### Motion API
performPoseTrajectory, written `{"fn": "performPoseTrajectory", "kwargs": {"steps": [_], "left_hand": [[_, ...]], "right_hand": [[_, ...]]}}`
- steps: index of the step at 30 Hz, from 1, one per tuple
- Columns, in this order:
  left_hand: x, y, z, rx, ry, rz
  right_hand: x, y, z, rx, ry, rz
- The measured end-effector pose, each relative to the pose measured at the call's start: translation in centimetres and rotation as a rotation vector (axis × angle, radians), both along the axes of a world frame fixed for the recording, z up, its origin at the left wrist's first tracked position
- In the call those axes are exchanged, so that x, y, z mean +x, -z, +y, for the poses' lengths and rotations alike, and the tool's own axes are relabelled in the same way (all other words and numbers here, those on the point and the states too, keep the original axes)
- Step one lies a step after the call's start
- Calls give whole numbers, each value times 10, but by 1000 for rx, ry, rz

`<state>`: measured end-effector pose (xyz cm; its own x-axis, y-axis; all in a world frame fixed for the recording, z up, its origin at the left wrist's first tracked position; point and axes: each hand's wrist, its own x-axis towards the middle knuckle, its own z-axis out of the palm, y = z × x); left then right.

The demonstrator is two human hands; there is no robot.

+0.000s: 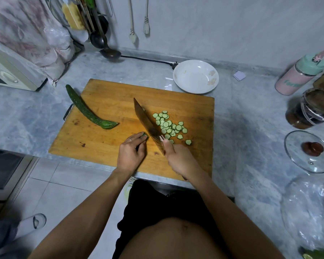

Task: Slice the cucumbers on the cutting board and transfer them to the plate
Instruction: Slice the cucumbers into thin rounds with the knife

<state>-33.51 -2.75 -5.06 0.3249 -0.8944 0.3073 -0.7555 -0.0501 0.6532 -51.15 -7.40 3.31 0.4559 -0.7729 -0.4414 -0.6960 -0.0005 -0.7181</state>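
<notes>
Cutting board (105, 101) hangs a bit over the bench (241, 131) front edge, bare wood at 7 o'clock. Left hand (130, 154) fingers pinch the last cucumber stub (144, 135); right hand (178, 159) wraps the knife (146, 120). Slices (169, 127) piled right of the blade, 1 whole cucumber (86, 111) at 10. Plate (195, 76) at 1 o'clock, no slices in it.

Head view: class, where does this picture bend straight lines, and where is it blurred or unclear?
Head view: wide-angle bending shows in the cutting board's bowed edges and the curved counter; corners are soft and dim; the plastic bag at right is smeared; the cucumber slices in the centre stay sharp.
</notes>
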Motion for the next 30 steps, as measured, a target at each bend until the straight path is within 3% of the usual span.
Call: {"fn": "performPoseTrajectory", "kwargs": {"steps": [7,14,30], "left_hand": [[1,1,0,22,-66,-20],[1,-1,2,42,2,-116],[3,-3,3,31,12,-98]], "right_hand": [[-17,0,4,1,42,9],[-20,-11,12,-30,-4,-17],[-16,-18,18,-46,-73,-14]]}}
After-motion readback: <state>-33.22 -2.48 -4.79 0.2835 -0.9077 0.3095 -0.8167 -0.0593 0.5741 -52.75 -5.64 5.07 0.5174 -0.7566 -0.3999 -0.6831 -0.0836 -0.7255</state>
